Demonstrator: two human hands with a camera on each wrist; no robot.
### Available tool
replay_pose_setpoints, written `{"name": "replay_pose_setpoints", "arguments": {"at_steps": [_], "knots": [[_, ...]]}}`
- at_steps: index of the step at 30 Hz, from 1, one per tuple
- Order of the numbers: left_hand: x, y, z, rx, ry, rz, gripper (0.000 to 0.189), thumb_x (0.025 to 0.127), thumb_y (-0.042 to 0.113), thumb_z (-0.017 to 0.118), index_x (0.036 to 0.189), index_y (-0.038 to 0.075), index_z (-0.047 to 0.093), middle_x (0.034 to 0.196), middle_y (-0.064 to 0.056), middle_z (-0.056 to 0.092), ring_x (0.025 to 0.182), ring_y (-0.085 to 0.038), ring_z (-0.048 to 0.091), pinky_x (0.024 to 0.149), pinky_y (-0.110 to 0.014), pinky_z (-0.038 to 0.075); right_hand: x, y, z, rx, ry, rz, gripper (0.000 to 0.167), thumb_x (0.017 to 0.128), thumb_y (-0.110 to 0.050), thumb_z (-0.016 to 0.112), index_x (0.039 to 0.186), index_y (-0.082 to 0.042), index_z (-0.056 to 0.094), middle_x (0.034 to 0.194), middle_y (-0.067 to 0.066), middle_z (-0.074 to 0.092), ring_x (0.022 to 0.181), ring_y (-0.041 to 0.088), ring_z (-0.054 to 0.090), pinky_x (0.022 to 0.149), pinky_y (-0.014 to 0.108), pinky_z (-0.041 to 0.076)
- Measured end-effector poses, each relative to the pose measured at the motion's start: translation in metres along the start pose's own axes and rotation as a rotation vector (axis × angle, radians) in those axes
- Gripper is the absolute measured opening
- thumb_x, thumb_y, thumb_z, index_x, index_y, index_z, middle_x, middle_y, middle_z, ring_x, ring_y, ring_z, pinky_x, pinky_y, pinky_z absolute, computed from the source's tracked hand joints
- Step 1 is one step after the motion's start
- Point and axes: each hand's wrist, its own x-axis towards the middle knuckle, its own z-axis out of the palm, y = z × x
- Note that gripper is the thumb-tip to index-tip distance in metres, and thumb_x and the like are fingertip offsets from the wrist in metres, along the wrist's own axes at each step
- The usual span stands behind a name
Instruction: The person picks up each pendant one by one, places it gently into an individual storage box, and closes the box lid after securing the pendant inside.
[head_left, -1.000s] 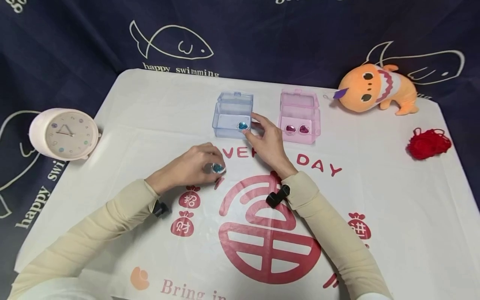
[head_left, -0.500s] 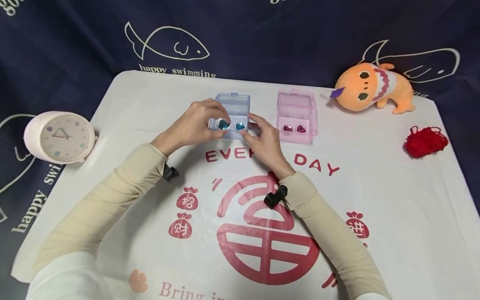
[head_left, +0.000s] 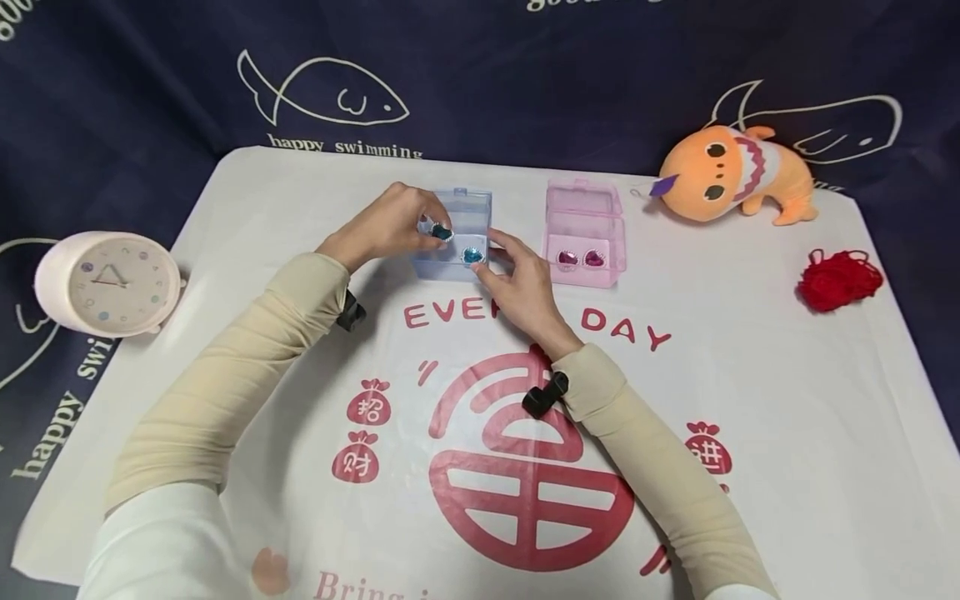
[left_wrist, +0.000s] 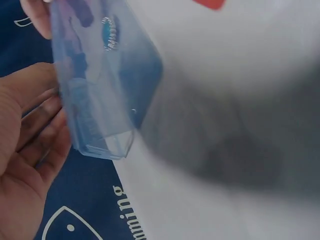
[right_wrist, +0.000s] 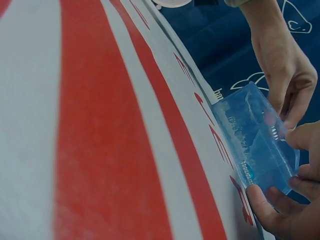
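Left hand: my left hand (head_left: 390, 227) pinches a blue heart gem (head_left: 441, 232) between curled fingertips, just above the open blue box (head_left: 456, 265), upper centre of the head view.
Right hand: my right hand (head_left: 522, 287) steadies the blue box, thumb on its front wall and fingers on its right side, curled around that corner.
Blue box: lid raised at the back; a second blue gem (head_left: 472, 256) lies inside near the front right.
Pink box (head_left: 584, 237): open, right of the blue box, holding two pink heart gems (head_left: 580, 258).
Surroundings: white clock (head_left: 105, 283) at left edge; orange plush fish (head_left: 731, 175) upper right; red yarn (head_left: 838, 279) at right; all on a white printed mat (head_left: 787, 400).
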Motion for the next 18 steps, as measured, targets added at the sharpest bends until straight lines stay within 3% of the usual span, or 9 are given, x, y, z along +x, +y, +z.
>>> {"name": "replay_pose_setpoints", "arguments": {"at_steps": [10, 18], "knots": [[0.006, -0.002, 0.008, 0.097, -0.124, 0.135, 0.018, 0.080, 0.009, 0.076, 0.097, 0.002, 0.075, 0.102, -0.013, 0.073, 0.098, -0.027, 0.069, 0.091, -0.038, 0.054, 0.000, -0.002, 0.001, 0.012, -0.002, 0.012, 0.050, 0.088, -0.013, 0.070, 0.135, -0.004, 0.053, 0.136, 0.012, 0.057, 0.118, 0.024, 0.062, 0.084, 0.037, 0.056], [0.011, 0.000, 0.013, 0.158, -0.208, 0.155, 0.012, 0.077, 0.004, 0.077, 0.089, 0.003, 0.076, 0.092, -0.011, 0.075, 0.084, -0.023, 0.069, 0.086, -0.038, 0.054, -0.001, -0.002, 0.000, 0.007, -0.001, 0.026, 0.051, 0.088, -0.014, 0.070, 0.135, -0.004, 0.053, 0.137, 0.012, 0.057, 0.118, 0.023, 0.062, 0.084, 0.036, 0.056]]}}
